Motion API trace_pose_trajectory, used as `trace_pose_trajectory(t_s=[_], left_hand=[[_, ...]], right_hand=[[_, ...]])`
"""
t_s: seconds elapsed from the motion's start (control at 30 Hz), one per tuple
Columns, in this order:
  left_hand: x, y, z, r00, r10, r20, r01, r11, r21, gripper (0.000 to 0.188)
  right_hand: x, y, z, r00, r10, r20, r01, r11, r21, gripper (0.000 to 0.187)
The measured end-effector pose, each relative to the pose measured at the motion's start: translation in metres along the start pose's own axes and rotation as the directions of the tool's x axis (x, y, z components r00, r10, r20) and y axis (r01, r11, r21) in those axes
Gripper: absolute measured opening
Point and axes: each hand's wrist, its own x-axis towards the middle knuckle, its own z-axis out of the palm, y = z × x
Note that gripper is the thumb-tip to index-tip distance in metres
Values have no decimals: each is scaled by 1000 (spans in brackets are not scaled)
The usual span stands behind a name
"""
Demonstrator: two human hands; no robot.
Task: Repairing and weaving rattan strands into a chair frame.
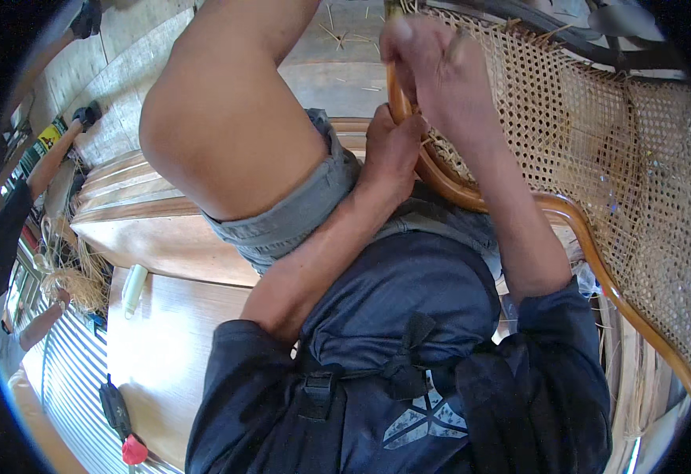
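Note:
A curved, varnished wooden frame (555,207) edges a woven cane panel (574,103) with many small holes, lying at my right over my lap. My left hand (393,146) is closed round the frame near its bend, beside my bare knee. Just above it, my right hand (448,75) is closed with curled fingers over the panel's left edge, slightly blurred. What those fingers pinch, if anything, is hidden. Loose cane ends stick out along the panel's far edge.
Cane scraps (344,38) lie on the floor ahead. A wooden bench (163,245) runs left of me, with a pale green bottle (133,291) on a light board (179,340). A dark pouch (113,407) lies lower left. Another person's arm (49,167) shows at far left, near bundled fibres (77,290).

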Motion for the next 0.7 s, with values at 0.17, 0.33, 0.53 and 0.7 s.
trace_pose_trajectory(t_s=[0.17, 0.33, 0.53, 0.7], left_hand=[[-5, 9, 7, 999, 37, -16, -36, 997, 75, 14], [-9, 7, 4, 998, 65, -22, -65, 997, 29, 18], [1, -1, -4, 998, 62, 17, -61, 998, -28, 16], [-2, -2, -8, 1000, 2, 9, -2, 999, 39, 18]], right_hand=[[4, 6, -8, 1000, 18, -5, -18, 996, -89, 27], [-15, 3, 8, 997, -66, -31, 64, 997, -50, 11], [9, -9, 5, 970, 214, 116, -230, 962, 147, 31], [-2, -8, 6, 962, 261, 84, -270, 956, 114, 36]])
